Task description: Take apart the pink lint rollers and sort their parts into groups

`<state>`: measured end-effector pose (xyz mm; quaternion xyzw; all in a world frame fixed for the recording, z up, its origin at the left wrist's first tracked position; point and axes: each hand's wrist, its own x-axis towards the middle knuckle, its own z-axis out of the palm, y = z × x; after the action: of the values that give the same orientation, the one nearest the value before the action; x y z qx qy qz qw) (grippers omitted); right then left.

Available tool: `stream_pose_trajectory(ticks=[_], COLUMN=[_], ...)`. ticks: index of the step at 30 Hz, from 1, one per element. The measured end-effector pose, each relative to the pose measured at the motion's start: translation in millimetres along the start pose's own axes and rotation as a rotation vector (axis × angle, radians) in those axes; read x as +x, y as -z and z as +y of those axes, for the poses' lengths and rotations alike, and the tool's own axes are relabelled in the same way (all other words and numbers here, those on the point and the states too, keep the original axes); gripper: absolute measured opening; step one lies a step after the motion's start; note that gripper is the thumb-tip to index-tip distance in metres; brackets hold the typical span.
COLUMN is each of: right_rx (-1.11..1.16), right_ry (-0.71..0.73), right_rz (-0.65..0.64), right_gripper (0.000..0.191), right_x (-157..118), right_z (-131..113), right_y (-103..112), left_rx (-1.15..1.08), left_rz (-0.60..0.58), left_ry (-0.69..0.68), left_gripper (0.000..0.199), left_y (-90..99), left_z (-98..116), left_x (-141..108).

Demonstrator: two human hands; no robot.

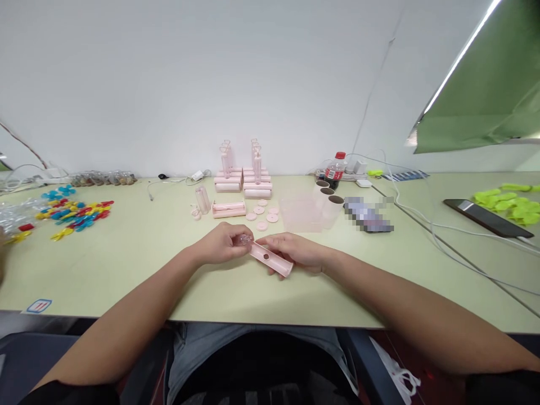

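Note:
My right hand is closed around a pale pink trough-shaped plastic part with a round hole in its middle. The part slants down to the right above the table. At its upper left end my left hand pinches a small clear plastic piece, whose exact kind I cannot make out. Just beyond the hands, several pink discs lie flat. A similar pink part and clear tubes stand behind my left hand.
Assembled pink pieces stand by the wall. On the right are a translucent pink sheet, cardboard-lined rolls, a cola bottle, a phone and a white cable. Colourful plastic pieces lie at the left.

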<state>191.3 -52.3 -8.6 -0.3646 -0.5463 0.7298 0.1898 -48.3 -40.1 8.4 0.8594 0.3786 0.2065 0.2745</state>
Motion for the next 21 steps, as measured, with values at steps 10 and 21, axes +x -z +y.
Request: stream_pose_trajectory(ticks=[10,21], right_rx=[0.011,-0.033], right_ry=[0.006,0.016], right_rz=[0.101,0.091], right_gripper=[0.050,0.043], right_x=[1,4], right_z=[2,5], right_y=[7,7], left_rx=[0.068,0.448], left_rz=[0.228,0.289], left_ry=[0.697,0.657], left_gripper=[0.014,0.017], left_y=[58.7,47.9], left_z=[-40,-63], left_x=[-6,20])
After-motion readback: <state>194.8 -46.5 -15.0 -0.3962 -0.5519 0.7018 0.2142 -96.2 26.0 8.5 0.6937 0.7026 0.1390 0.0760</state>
